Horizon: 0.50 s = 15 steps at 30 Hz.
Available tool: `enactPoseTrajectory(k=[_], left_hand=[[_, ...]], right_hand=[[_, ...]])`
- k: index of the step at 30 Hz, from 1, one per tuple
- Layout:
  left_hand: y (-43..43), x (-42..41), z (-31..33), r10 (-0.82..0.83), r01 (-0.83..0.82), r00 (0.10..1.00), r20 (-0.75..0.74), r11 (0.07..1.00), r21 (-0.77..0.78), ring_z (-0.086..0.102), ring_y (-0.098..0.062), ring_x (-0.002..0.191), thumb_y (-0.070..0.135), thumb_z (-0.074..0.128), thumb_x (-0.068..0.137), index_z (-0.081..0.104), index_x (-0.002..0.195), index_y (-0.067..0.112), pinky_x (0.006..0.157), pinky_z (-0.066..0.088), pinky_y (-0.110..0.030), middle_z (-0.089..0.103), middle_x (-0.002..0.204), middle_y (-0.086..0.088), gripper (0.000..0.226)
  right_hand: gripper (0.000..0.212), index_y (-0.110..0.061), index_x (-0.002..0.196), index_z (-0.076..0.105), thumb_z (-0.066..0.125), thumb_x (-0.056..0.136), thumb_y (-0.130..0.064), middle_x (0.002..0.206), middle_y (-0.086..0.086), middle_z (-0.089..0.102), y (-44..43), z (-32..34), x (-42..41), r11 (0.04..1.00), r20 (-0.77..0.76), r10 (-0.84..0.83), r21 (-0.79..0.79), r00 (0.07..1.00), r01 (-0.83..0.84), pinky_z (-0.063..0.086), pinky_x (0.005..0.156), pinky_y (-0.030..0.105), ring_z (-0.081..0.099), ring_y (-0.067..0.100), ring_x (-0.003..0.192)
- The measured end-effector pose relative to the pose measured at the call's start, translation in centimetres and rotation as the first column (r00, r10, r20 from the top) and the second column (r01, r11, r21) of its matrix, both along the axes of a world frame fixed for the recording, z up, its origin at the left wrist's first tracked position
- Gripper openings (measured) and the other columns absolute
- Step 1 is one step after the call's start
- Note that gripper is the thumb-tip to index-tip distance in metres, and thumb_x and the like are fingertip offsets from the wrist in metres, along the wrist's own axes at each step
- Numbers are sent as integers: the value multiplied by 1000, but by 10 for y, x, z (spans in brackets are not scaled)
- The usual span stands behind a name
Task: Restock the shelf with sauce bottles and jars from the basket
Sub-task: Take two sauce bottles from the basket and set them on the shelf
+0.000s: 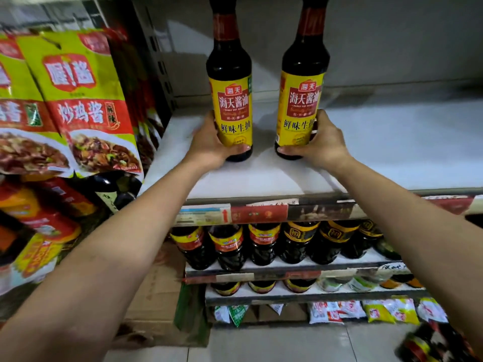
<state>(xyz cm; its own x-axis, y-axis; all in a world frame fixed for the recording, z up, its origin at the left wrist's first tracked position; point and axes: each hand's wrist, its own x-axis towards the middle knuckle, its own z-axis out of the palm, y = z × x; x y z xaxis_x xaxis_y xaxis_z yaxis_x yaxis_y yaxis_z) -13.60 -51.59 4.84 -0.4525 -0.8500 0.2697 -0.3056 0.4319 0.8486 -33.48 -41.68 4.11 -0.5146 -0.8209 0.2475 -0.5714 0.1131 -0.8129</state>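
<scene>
Two dark soy sauce bottles with yellow labels stand upright on the white shelf (392, 145), apart from each other and set back from its front edge. The left bottle (231, 100) is at 12 o'clock in the view and the right bottle (300, 100) at 1 o'clock.

The left grip (209, 147) is wrapped round the lower part of the left bottle, with its thumb across the front just under the label. The right grip (322, 143) clasps the lower part of the right bottle the same way, with its thumb lying across the base. Both bare forearms reach in from the bottom corners. To the 3 o'clock side of the right bottle the shelf surface shows bare white.

At 9 to 10 o'clock, green and red sauce packets (86, 105) stand in a row beside the shelf. At 6 o'clock, under the shelf's label strip, a lower tier holds a row of dark bottles (261, 244). Below that are more bottle tops and, lower still, small sachets (379, 310). A cardboard box (154, 296) sits at 7 o'clock on the tiled floor. At 5 o'clock, in the corner, a dark red and yellow shape is too blurred to tell.
</scene>
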Motion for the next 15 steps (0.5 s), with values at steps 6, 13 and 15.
enactPoseTrajectory(k=[6, 13, 15], left_hand=[[-40, 4, -3, 28, -28, 1000, 12, 999, -17, 49, -11, 109, 23, 81, 65, 34, 129, 13, 91, 39, -25, 54, 125, 0, 81], [-87, 2, -6, 189, -188, 982, -20, 981, 38, 47, -25, 123, 15, 79, 67, 31, 128, 6, 106, 37, -42, 50, 132, -12, 79], [-97, 2, -7, 234, -233, 972, -26, 972, 25, 46, -26, 124, 14, 78, 69, 32, 130, 6, 106, 36, -36, 49, 133, -12, 77]], right_hand=[[77, -17, 117, 45, 87, 54, -34, 108, -6, 57, -57, 1, 12, 1000, -1, 29, -11, 1000, -29, 39, 80, 22, 49, 8, 94], [84, -12, 126, 39, 85, 58, -31, 125, 4, 57, -108, 0, 9, 998, -40, 62, -1, 997, -62, 38, 83, 23, 54, 23, 113], [84, -11, 128, 37, 84, 60, -28, 127, 5, 56, -118, 0, 7, 997, -30, 76, -7, 997, -77, 40, 86, 25, 53, 24, 115]])
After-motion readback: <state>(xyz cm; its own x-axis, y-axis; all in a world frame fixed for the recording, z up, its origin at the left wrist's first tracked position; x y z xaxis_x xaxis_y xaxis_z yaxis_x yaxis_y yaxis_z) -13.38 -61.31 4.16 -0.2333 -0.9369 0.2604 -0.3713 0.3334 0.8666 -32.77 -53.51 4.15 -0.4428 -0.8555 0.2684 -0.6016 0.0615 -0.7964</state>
